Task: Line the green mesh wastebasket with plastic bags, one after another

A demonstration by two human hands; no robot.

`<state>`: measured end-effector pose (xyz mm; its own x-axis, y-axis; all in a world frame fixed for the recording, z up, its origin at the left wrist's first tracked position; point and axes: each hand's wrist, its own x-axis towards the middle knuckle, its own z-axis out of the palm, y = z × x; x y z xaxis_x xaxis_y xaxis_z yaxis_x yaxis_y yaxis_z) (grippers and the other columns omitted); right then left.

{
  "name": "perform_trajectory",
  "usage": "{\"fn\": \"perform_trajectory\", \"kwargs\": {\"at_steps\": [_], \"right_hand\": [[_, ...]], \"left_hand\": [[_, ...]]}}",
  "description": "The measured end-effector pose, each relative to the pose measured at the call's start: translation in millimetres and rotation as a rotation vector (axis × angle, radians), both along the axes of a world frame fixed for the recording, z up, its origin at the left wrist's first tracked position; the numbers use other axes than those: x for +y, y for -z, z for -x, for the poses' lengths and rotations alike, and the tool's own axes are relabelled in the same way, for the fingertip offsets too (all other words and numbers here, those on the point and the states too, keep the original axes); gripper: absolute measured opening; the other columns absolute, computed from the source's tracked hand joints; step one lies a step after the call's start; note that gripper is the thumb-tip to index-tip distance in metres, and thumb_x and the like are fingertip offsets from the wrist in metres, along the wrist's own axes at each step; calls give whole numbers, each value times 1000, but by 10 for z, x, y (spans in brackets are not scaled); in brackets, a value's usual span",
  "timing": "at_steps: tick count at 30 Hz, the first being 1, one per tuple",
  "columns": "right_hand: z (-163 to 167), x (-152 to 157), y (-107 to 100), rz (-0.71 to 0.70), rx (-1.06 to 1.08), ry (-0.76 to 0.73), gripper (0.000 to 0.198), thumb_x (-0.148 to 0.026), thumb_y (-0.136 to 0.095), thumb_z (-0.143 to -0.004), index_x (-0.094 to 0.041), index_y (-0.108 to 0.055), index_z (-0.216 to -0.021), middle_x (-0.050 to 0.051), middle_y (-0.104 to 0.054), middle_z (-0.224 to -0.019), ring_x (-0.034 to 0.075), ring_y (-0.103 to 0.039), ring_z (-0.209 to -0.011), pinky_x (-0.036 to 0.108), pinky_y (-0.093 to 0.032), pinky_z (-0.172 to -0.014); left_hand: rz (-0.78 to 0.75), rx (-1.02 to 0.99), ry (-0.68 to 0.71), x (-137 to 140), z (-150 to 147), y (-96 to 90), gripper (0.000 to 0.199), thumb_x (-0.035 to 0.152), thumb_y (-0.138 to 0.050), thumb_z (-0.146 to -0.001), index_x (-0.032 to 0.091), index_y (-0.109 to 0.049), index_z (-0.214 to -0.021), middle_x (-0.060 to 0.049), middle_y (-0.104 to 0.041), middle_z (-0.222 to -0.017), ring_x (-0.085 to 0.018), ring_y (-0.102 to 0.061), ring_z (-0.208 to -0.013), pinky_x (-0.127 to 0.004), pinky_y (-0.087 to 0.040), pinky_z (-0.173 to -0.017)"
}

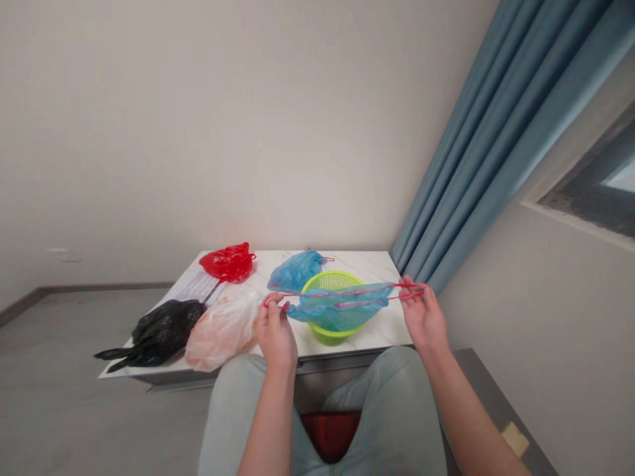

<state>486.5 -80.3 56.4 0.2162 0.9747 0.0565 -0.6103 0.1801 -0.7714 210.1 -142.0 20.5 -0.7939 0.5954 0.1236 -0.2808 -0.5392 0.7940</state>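
Note:
A translucent blue drawstring bag (347, 311) is stretched sideways between my two hands, its red drawstrings pulled long at both ends. My left hand (276, 329) is closed on the drawstring at the left end. The drawstring's right end loops around the fingers of my right hand (421, 316), which is partly curled, palm up. Below and behind the bag stands a lime-green plastic basket (333, 280) with a perforated wall; the bag covers part of its opening. What lies in the basket is hidden.
On the white marble-patterned tabletop (384, 327) lie a filled blue bag (296, 271), a red plastic bag (229, 263), a pale pinkish plastic bag (223, 334) and a knotted black bag (161, 330). A printed sheet (196, 288) lies between them. Blue curtains (476, 139) hang at right.

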Motion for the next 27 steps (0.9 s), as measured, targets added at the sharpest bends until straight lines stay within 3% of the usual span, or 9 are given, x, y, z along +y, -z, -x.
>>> {"fn": "perform_trajectory", "kwargs": {"at_steps": [4,7,10,12,14,16,18,21,27], "right_hand": [[-4,-6,-42,69,97,-55,28,-38,-71,-82,-31,-60,-107,-2,-68,-93,14,-67,-90,34,-56,-85],[99,-67,-47,62,25,-100,45,-31,-72,-80,-36,-51,-120,-4,-66,-88,13,-67,-78,30,-55,-74],[232,-137,-57,-5,-130,-114,49,-33,-68,-82,-36,-44,-124,-5,-63,-79,13,-62,-62,26,-49,-60],[305,-167,-56,-39,-253,-148,40,-37,-63,-86,-32,-45,-121,-8,-54,-65,10,-49,-48,21,-38,-48],[363,-185,-35,-29,-404,-204,28,-40,-59,-89,-27,-48,-111,-12,-39,-55,8,-32,-40,19,-23,-42],[415,-206,7,-2,-577,-254,22,-43,-55,-90,-26,-48,-101,-13,-30,-52,8,-24,-40,20,-16,-41],[476,-240,54,13,-736,-283,21,-44,-52,-92,-26,-45,-96,-12,-32,-53,9,-26,-42,21,-17,-42],[587,-316,102,3,-882,-310,19,-42,-53,-91,-27,-42,-96,-12,-38,-54,11,-34,-45,22,-24,-44],[779,-384,128,-17,-912,-421,18,-36,-49,-93,-24,-47,-107,-6,-54,-64,15,-50,-58,25,-38,-56]], "left_hand": [[-146,-154,83,-31,-18,-170,24,43,-65,-88,20,-67,-95,-7,-68,-118,-19,-64,-110,-31,-46,-96],[-179,-165,211,-87,-79,-271,22,41,-65,-89,25,-60,-103,-5,-69,-118,-20,-67,-109,-35,-47,-97],[-138,-73,321,-138,-174,-307,26,41,-62,-91,30,-50,-112,-2,-71,-108,-16,-71,-86,-31,-52,-83],[-82,45,367,-159,-248,-297,25,44,-57,-93,28,-49,-110,1,-70,-92,-10,-64,-62,-24,-49,-66],[-14,162,436,-177,-326,-280,25,48,-50,-96,24,-51,-100,5,-60,-68,-7,-48,-46,-21,-40,-53],[66,266,539,-202,-406,-275,32,51,-44,-98,22,-51,-87,7,-44,-55,-8,-36,-43,-22,-31,-47],[137,386,643,-235,-482,-288,37,52,-41,-99,22,-48,-78,6,-39,-54,-10,-35,-47,-24,-29,-49],[200,601,736,-283,-581,-317,38,49,-39,-100,22,-47,-74,3,-43,-62,-13,-39,-56,-27,-30,-55],[261,738,777,-279,-687,-239,29,43,-34,-102,24,-46,-82,4,-43,-59,-16,-40,-55,-31,-27,-57]]}}
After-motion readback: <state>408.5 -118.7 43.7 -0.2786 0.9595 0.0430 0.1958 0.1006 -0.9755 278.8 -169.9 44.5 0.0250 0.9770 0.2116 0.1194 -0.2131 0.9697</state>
